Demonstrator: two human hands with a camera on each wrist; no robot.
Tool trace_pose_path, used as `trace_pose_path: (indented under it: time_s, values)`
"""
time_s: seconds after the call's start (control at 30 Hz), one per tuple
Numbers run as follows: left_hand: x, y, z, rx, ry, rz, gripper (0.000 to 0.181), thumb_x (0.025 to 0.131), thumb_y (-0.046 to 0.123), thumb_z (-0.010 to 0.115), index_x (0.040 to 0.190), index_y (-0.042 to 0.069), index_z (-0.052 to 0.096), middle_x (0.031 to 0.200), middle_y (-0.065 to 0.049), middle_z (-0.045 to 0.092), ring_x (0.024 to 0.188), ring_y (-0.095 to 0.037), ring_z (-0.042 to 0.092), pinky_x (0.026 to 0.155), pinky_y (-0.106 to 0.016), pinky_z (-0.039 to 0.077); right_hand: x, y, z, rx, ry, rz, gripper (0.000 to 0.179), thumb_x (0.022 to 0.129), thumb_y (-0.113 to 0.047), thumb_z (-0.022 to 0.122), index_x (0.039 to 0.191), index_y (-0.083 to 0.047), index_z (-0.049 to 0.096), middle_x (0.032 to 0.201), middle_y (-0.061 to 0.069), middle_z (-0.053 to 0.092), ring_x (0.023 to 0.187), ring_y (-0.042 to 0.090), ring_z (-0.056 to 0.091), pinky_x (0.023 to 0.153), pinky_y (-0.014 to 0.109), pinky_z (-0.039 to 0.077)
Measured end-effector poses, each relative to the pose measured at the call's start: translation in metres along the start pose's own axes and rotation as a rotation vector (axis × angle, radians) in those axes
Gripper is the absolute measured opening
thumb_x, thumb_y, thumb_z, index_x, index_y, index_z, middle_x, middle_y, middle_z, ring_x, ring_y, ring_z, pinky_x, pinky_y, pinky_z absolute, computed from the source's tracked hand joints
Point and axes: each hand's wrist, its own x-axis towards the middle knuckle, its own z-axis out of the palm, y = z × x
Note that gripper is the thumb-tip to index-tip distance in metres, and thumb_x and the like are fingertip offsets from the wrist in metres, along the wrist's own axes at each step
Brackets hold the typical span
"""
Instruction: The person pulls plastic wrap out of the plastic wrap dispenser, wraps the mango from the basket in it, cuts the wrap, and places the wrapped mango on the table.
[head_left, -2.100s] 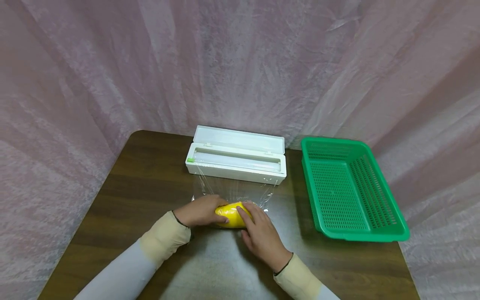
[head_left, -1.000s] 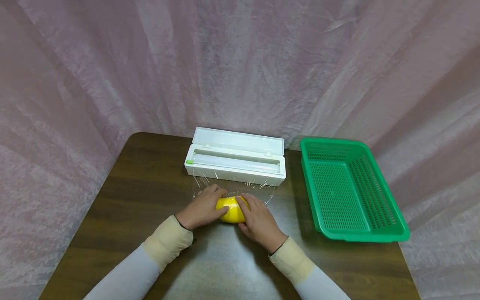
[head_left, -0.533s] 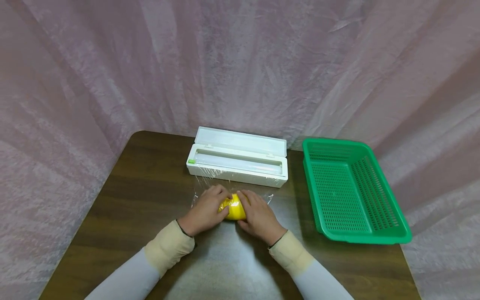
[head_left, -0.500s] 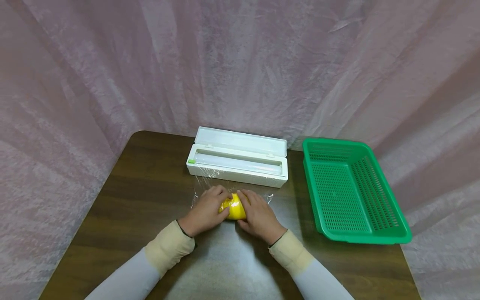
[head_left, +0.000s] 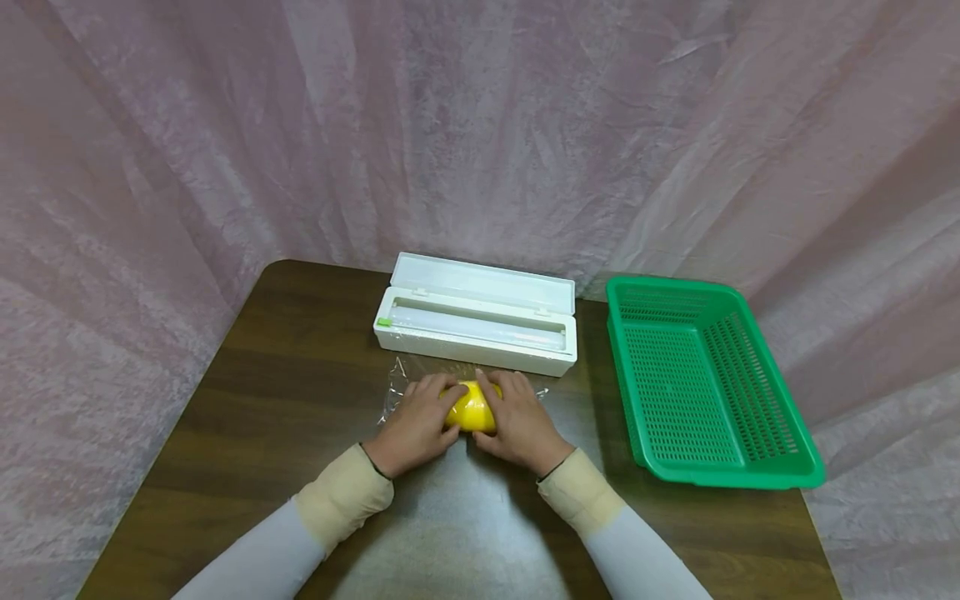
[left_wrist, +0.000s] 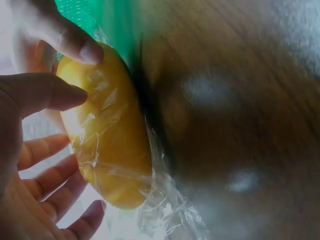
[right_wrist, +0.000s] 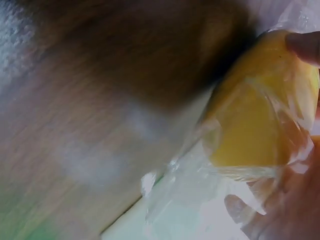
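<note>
A smooth, oblong yellow fruit (head_left: 472,410), with clear cling film over it, sits at mid-table in front of the white film box. My left hand (head_left: 418,421) holds its left end, thumb on the near side and fingers over the far side. The right hand (head_left: 521,423) grips the other end. In the left wrist view the wrinkled cling film (left_wrist: 167,215) spreads out past one end of the fruit (left_wrist: 112,135). Film also lies over it in the right wrist view, beneath the right thumb (right_wrist: 306,47).
Just beyond my hands stands the white cling film box (head_left: 476,354), lid (head_left: 483,282) raised, a film roll (head_left: 476,327) inside and a green tab at its left. A green perforated basket (head_left: 628,400) is on the right. Pink curtains (head_left: 480,125) hang behind the table.
Both hands have moved the fruit away from me, closer to the film box, its surface turning with it. The film stretch between fruit and box has shortened.
</note>
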Motion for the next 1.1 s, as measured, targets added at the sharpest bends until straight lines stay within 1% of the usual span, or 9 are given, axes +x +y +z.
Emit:
trace_pose_path:
  time_s: [0.13, 0.2, 0.27, 0.43, 0.57, 0.73, 0.9, 1.0, 1.1]
  values:
    - [0.002, -0.003, -0.001, 0.008, -0.005, 0.011, 0.054, 0.084, 0.025, 0.081, 0.132, 0.009, 0.061, 0.132, -0.011, 0.058, 0.126, -0.03, 0.054, 0.101, -0.05, 0.045, -0.002, 0.001, 0.001, -0.001, -0.006, 0.012, 0.096, 0.08, -0.046, 0.082, 0.155, -0.007, 0.036, 0.148, 0.014, 0.046, 0.138, 0.032, 0.044, 0.121, 0.051, 0.03]
    - [0.003, -0.005, -0.001, 0.01, -0.016, 0.009, 0.054, 0.085, 0.025, 0.08, 0.132, 0.009, 0.061, 0.133, -0.011, 0.059, 0.126, -0.031, 0.054, 0.101, -0.051, 0.045, -0.004, 0.001, 0.002, 0.001, 0.004, 0.014, 0.096, 0.08, -0.045, 0.083, 0.155, -0.007, 0.036, 0.152, 0.015, 0.043, 0.141, 0.033, 0.042, 0.121, 0.051, 0.03]
    - [0.005, -0.006, -0.002, 0.011, -0.031, 0.006, 0.054, 0.085, 0.026, 0.079, 0.133, 0.01, 0.061, 0.133, -0.011, 0.059, 0.126, -0.031, 0.054, 0.101, -0.051, 0.045, -0.006, 0.001, 0.004, 0.006, 0.031, 0.01, 0.095, 0.08, -0.042, 0.084, 0.155, -0.008, 0.037, 0.154, 0.016, 0.041, 0.142, 0.034, 0.041, 0.121, 0.051, 0.031]
    - [0.009, -0.007, -0.003, -0.008, -0.049, -0.003, 0.054, 0.086, 0.025, 0.078, 0.134, 0.01, 0.06, 0.131, -0.01, 0.059, 0.123, -0.03, 0.054, 0.1, -0.05, 0.044, -0.007, 0.002, 0.007, 0.018, 0.116, -0.02, 0.09, 0.075, -0.031, 0.089, 0.15, -0.008, 0.044, 0.145, 0.017, 0.048, 0.134, 0.035, 0.048, 0.117, 0.051, 0.035]
    - [0.012, -0.008, -0.003, -0.019, -0.061, -0.001, 0.054, 0.086, 0.025, 0.077, 0.135, 0.01, 0.059, 0.13, -0.009, 0.059, 0.122, -0.029, 0.054, 0.1, -0.05, 0.043, -0.006, 0.005, 0.01, 0.007, 0.137, -0.017, 0.084, 0.076, -0.024, 0.089, 0.146, -0.008, 0.046, 0.14, 0.016, 0.052, 0.129, 0.035, 0.052, 0.114, 0.05, 0.04]
    - [0.013, -0.009, -0.001, -0.019, -0.063, 0.003, 0.056, 0.086, 0.025, 0.077, 0.136, 0.01, 0.058, 0.129, -0.008, 0.059, 0.122, -0.028, 0.054, 0.101, -0.049, 0.043, -0.004, 0.009, 0.008, 0.037, 0.134, -0.026, 0.079, 0.077, -0.024, 0.087, 0.144, -0.009, 0.049, 0.138, 0.015, 0.053, 0.127, 0.034, 0.053, 0.109, 0.05, 0.045]
    - [0.011, -0.009, -0.004, -0.025, -0.034, 0.013, 0.059, 0.084, 0.025, 0.079, 0.138, 0.012, 0.056, 0.129, -0.007, 0.059, 0.123, -0.028, 0.055, 0.102, -0.05, 0.043, -0.001, 0.012, 0.0, 0.148, 0.108, -0.016, 0.078, 0.077, -0.026, 0.086, 0.144, -0.009, 0.051, 0.134, 0.014, 0.055, 0.121, 0.032, 0.054, 0.102, 0.05, 0.048]
    - [0.01, -0.009, -0.007, -0.044, -0.016, 0.018, 0.063, 0.082, 0.026, 0.081, 0.139, 0.013, 0.055, 0.132, -0.008, 0.057, 0.125, -0.029, 0.053, 0.104, -0.052, 0.043, 0.001, 0.015, -0.004, 0.209, 0.075, 0.005, 0.079, 0.078, -0.029, 0.085, 0.146, -0.01, 0.05, 0.133, 0.013, 0.055, 0.12, 0.032, 0.054, 0.101, 0.049, 0.048]
    - [0.01, -0.01, -0.008, -0.048, -0.002, 0.015, 0.068, 0.081, 0.028, 0.085, 0.14, 0.015, 0.054, 0.137, -0.009, 0.054, 0.129, -0.031, 0.052, 0.105, -0.055, 0.043, 0.002, 0.017, -0.009, 0.242, 0.057, 0.005, 0.078, 0.08, -0.033, 0.083, 0.147, -0.01, 0.049, 0.133, 0.013, 0.056, 0.121, 0.031, 0.053, 0.102, 0.049, 0.047]
